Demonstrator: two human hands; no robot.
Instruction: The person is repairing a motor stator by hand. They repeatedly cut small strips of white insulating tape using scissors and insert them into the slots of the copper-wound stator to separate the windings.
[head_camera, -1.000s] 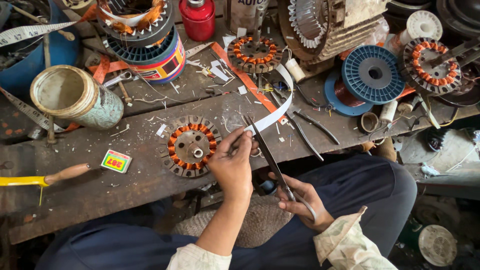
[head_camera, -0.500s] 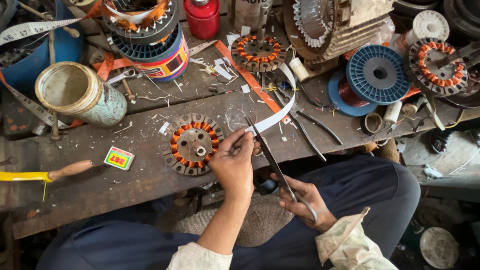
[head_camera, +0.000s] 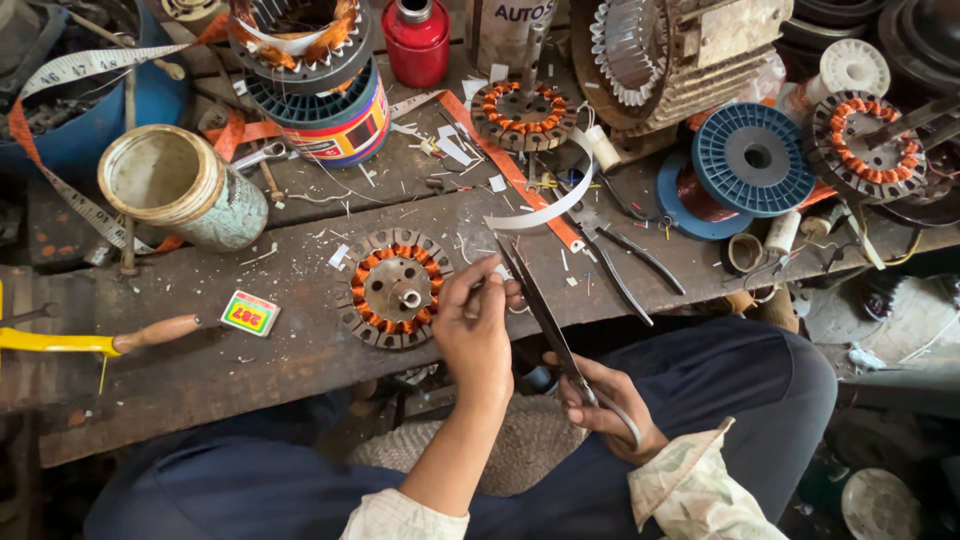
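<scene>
Beside the stator (head_camera: 393, 288), my left hand (head_camera: 478, 330) pinches paper; right hand (head_camera: 610, 402) grips scissors (head_camera: 540, 305), whose blades could nick fingertips.

Copper-orange windings ring the grey stator (head_camera: 393, 288); blue spool (head_camera: 757, 158), red can (head_camera: 416, 40).

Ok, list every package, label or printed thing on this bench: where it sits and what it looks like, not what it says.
Small matchbox-like packet: front left of bench, flat rectangle, green, yellow and red.
Banded tin: back left under a stator, round, red, blue and yellow label.
Grey can: back centre, dark lettering.
Red bottle: left of that can, plain.
Measuring tape: far left, white printed strip.
No screens or signs.
</scene>
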